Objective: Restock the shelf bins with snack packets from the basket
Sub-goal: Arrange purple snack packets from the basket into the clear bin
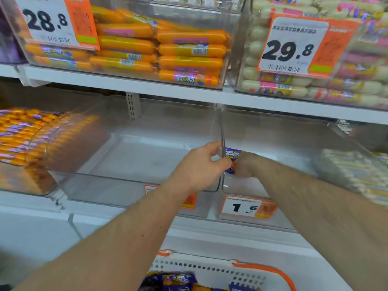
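Observation:
Both my hands reach into the lower shelf's clear bins. My left hand (199, 164) rests at the right wall of the middle clear bin (130, 158), fingers curled over the divider edge. My right hand (245, 165) is inside the adjoining clear bin (283, 143), closed on a purple snack packet (232, 154) that sticks out between the two hands. Whether my left hand also touches the packet is unclear. At the bottom edge, a white basket with orange trim (247, 269) holds several purple packets (174, 281).
Orange sausage packs fill the upper left bin (168, 49) and the lower left bin (25, 139). White and pink sausage packs fill the upper right bin (315, 87) and a lower right bin (352, 173). Price tags read 28.8 (48, 19), 29.8 (289, 49) and 1.6 (245, 206).

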Motion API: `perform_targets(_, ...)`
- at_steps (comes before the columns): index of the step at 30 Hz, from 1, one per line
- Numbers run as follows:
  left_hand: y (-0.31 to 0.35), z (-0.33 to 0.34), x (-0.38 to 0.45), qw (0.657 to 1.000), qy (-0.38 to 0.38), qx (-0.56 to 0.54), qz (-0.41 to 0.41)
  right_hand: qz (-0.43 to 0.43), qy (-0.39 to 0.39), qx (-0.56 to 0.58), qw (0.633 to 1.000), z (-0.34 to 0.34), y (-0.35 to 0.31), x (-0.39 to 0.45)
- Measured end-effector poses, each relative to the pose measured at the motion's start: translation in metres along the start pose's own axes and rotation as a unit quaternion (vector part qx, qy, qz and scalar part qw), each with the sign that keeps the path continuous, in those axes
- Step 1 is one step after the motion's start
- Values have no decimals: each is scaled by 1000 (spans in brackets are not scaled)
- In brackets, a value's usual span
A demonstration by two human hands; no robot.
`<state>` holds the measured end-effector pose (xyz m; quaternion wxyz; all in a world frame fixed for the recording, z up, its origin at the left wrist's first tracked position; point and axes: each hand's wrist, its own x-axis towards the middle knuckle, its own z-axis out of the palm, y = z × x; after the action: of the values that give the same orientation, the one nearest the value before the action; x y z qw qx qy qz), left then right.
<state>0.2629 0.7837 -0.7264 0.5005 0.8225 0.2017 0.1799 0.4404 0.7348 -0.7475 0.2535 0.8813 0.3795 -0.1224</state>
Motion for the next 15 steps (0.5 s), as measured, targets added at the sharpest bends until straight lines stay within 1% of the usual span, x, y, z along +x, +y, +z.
perform_targets(3,2,7,-1,999,6,32,17,-6,-22,-10,1000,-2,0,-2)
perform_targets(7,0,8,1,999,12,41,15,-11,-36,-22,999,-2,-1,-11)
perform_targets(11,-2,9,2,998,22,62,3,-18,-75,69,995,-2,5,-28)
perform_targets(13,0,8,1,998,27,52,-6,1,-38,109,993,-7,7,-41)
perform_targets(15,3,7,-2,999,28,44,-2,25,52,176,983,-10,8,-54)
